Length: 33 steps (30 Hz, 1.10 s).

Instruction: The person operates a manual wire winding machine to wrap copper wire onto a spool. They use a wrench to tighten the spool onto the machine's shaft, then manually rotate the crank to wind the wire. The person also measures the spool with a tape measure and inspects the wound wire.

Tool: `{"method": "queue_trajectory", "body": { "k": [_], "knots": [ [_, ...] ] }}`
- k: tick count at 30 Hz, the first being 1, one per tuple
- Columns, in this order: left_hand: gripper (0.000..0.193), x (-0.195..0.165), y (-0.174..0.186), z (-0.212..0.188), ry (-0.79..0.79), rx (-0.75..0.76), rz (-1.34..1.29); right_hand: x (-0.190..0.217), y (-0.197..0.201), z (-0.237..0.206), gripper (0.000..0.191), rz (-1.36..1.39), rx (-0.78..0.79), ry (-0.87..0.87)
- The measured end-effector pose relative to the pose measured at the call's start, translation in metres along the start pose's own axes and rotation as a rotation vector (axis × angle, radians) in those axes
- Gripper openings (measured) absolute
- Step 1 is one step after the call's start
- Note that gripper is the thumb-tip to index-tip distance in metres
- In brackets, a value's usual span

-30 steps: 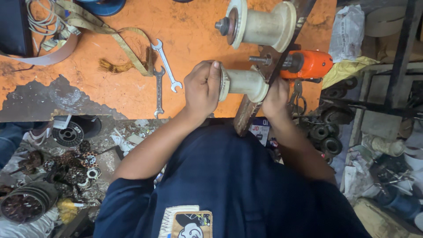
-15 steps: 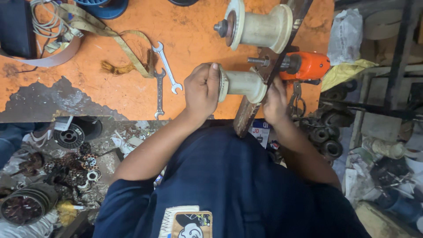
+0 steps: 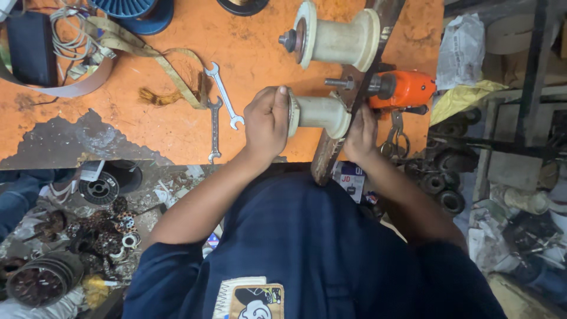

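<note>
Hardly anything has shifted since the earlier frames, both hands stay put; left hand (image 3: 267, 121) is clamped over the near end flange of the lower cream spool (image 3: 319, 112), which sits on the wooden bar (image 3: 336, 142) at the orange bench's (image 3: 177, 130) front edge; right hand (image 3: 361, 133) grips the bar behind it; upper spool (image 3: 336, 41) looks mounted already; lower one seems mid-fitting; two wrenches (image 3: 218, 112) lie unused.

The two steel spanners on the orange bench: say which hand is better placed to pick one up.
Left. The left hand grips the cream spool's flange beside the spanners; the right hand is beyond the wooden bar.
</note>
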<state>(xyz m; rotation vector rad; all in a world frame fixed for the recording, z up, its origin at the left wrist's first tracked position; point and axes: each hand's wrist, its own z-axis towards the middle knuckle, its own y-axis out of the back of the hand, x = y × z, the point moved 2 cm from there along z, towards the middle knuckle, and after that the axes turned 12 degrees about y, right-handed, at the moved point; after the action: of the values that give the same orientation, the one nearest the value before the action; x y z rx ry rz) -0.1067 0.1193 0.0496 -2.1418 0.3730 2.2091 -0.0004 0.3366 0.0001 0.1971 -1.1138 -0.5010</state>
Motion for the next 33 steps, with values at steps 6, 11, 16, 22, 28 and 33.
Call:
{"method": "queue_trajectory", "body": {
  "k": [6,11,16,22,28,33],
  "knots": [
    [0.034,0.001,-0.002,0.002,-0.024,-0.005,0.019,-0.006,-0.002,0.008,0.048,0.164,-0.040,-0.315],
    [0.037,-0.002,0.007,0.007,0.018,0.055,0.101,0.011,0.000,0.014,0.047,0.693,-0.245,-0.529],
    [0.040,0.002,0.016,0.005,0.163,0.162,0.176,0.030,-0.009,0.039,0.062,0.885,-0.110,-0.348],
    [0.034,0.013,0.009,0.009,-0.036,0.263,0.180,0.035,-0.016,0.049,0.063,0.691,-0.051,-0.350],
    [0.025,0.030,0.007,0.018,-0.341,0.296,0.235,0.033,-0.011,0.045,0.058,0.722,-0.085,-0.391],
    [0.030,0.046,0.024,0.029,-0.376,0.399,0.320,0.031,-0.010,0.049,0.056,0.781,-0.074,-0.422]
  ]
}}
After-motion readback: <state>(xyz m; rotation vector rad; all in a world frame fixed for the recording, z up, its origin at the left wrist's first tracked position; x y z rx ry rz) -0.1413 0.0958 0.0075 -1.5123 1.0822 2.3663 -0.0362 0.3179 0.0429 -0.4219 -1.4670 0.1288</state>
